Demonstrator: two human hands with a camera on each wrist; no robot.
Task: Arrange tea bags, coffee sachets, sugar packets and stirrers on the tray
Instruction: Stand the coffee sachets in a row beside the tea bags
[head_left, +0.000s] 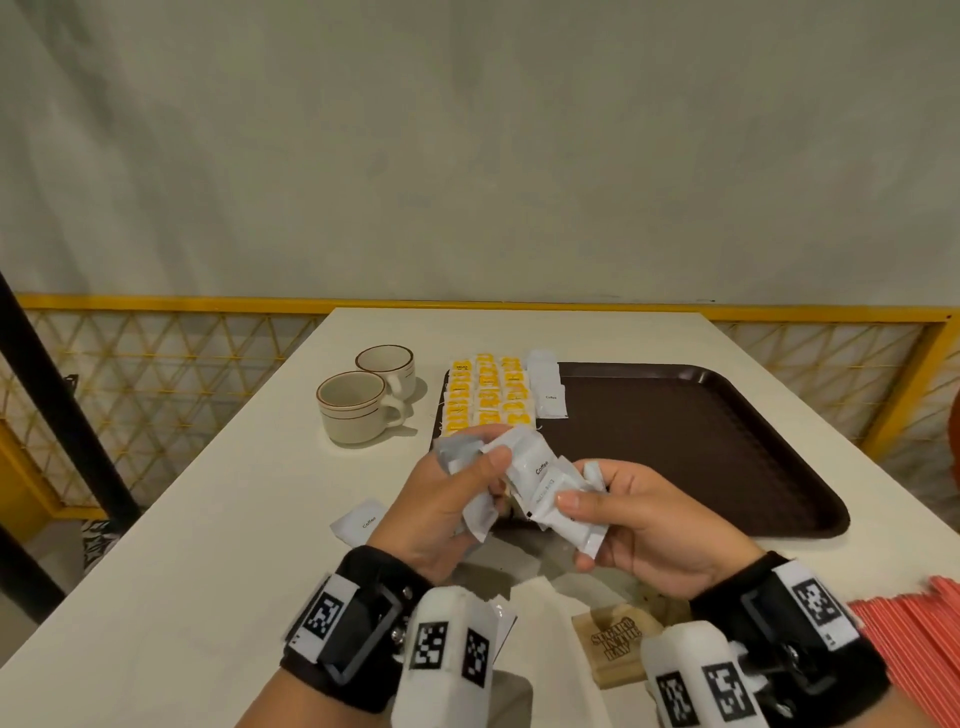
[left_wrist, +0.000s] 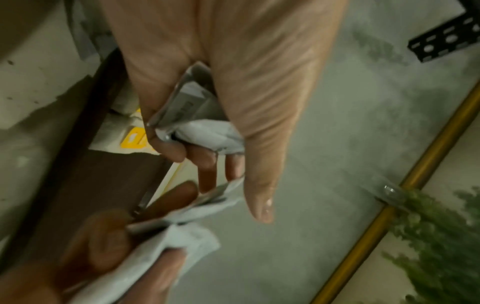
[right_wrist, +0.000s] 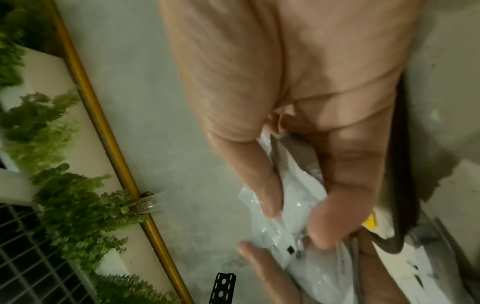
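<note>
Both hands are holding white coffee sachets above the near edge of the brown tray: the left hand is gripping a bunch, the right hand is pinching one. Yellow tea bags are lying in rows at the tray's far left (two sachets beside them).

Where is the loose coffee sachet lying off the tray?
In the head view, the loose coffee sachet lies on the white table, left of the left hand, nearer than the two cups.

Beyond the grip, a white table meets a yellow lattice railing under a plain grey wall.
</note>
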